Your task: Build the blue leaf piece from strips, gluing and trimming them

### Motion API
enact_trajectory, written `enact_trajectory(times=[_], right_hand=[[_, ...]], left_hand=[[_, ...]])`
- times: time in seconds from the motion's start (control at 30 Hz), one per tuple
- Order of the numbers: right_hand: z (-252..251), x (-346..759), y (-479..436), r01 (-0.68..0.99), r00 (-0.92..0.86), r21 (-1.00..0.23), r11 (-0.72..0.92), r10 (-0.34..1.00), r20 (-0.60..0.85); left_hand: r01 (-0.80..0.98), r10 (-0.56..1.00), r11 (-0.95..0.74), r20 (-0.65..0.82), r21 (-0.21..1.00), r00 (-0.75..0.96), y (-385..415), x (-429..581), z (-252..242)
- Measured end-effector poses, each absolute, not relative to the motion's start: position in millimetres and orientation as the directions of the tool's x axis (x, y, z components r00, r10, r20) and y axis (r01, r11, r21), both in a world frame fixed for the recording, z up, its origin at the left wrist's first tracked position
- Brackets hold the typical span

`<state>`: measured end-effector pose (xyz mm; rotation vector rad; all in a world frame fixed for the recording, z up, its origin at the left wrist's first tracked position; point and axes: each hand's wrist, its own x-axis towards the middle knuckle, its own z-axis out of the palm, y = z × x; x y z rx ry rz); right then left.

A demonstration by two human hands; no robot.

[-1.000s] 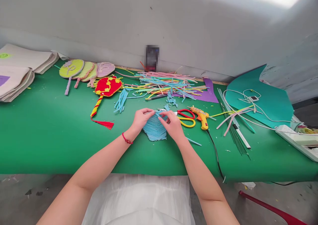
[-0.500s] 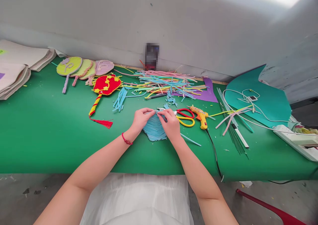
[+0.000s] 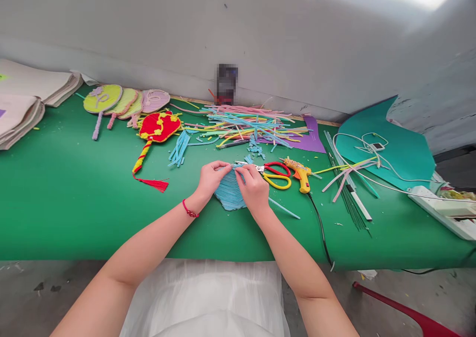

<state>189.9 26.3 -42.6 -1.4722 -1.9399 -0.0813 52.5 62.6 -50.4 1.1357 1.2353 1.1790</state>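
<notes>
Left hand (image 3: 212, 180) and right hand (image 3: 256, 187) pinch one blue panel (image 3: 227, 194), seemingly by its far edge; right of it, one glue gun (image 3: 302, 172); left, broad table (image 3: 89, 208).

Head camera, close above green table (image 3: 92, 218), facing forward and down toward wall (image 3: 148, 29).
</notes>
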Motion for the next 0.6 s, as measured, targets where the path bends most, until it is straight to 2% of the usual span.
enact_trajectory(times=[0.1, 0.33, 0.6], right_hand=[[-43.1, 184.8, 24.3, 0.884, -0.090, -0.333, 0.328, 0.819, 0.567], [-44.8, 181.3, 24.8, 0.825, -0.018, -0.466, 0.319, 0.839, 0.543], [-46.4, 182.6, 26.0, 0.813, -0.014, -0.477, 0.333, 0.831, 0.556]], left_hand=[[-0.034, 0.998, 0.051, -0.052, 0.998, -0.022, 62.3, 53.6, -52.0], [-0.030, 0.998, 0.061, -0.062, 0.998, -0.033, 61.7, 53.6, -51.8], [-0.031, 0.996, 0.079, -0.080, 0.996, -0.037, 60.9, 52.8, -48.1]])
